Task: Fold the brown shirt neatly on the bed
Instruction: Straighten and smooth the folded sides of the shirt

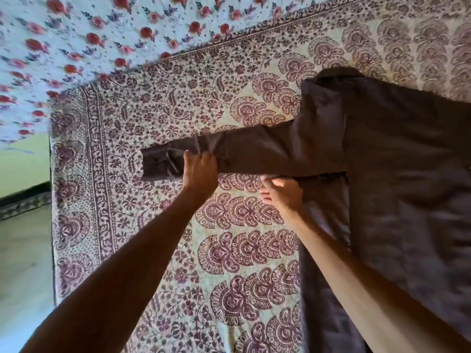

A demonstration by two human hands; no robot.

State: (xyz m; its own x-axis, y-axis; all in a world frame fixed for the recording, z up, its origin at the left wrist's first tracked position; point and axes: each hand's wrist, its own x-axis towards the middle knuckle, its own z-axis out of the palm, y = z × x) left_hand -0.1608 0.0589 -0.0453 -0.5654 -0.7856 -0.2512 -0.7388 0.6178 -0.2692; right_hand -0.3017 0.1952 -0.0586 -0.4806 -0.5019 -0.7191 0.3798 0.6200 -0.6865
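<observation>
One brown shirt point(395, 161) gripped by both left hand point(201, 169) and right hand point(280, 193)

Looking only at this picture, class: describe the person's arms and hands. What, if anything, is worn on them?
The left arm and the right arm are bare as far as the picture shows, with no sleeve. The left hand and the right hand wear no glove; no watch, bracelet or ring shows.
</observation>
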